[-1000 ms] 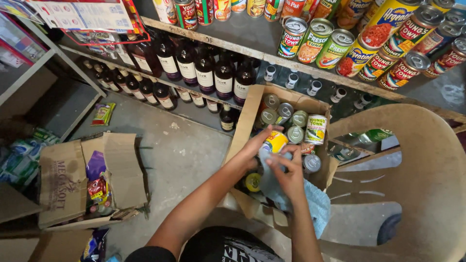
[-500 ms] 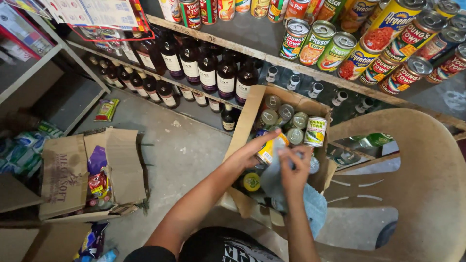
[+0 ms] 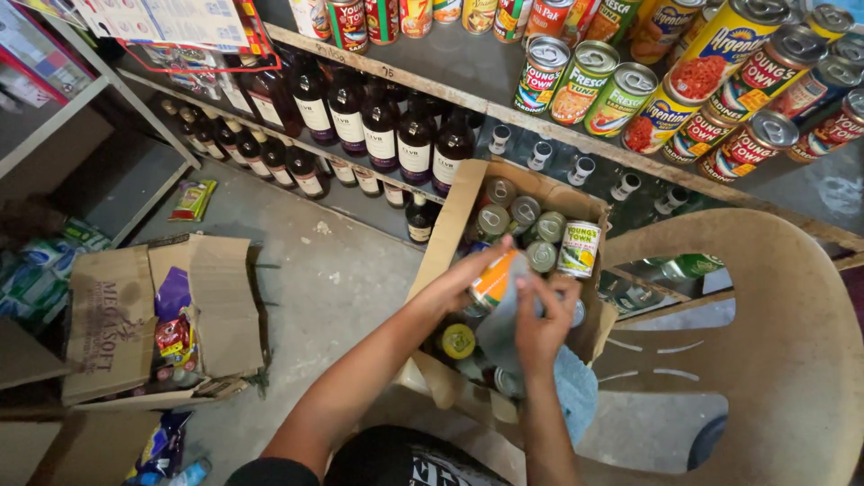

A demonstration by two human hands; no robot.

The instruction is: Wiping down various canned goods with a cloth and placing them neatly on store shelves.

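Left hand (image 3: 454,286) gripping an orange can (image 3: 493,281) over the cardboard box (image 3: 447,225); right hand (image 3: 540,324) pinching a blue cloth (image 3: 576,396) against it

Both hands (image 3: 504,306) hide most of the orange-labelled can (image 3: 494,281).

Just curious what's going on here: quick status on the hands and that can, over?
Left hand grips orange can, tilted over box. Right hand pinches blue cloth at the can. Other cans packed close behind.
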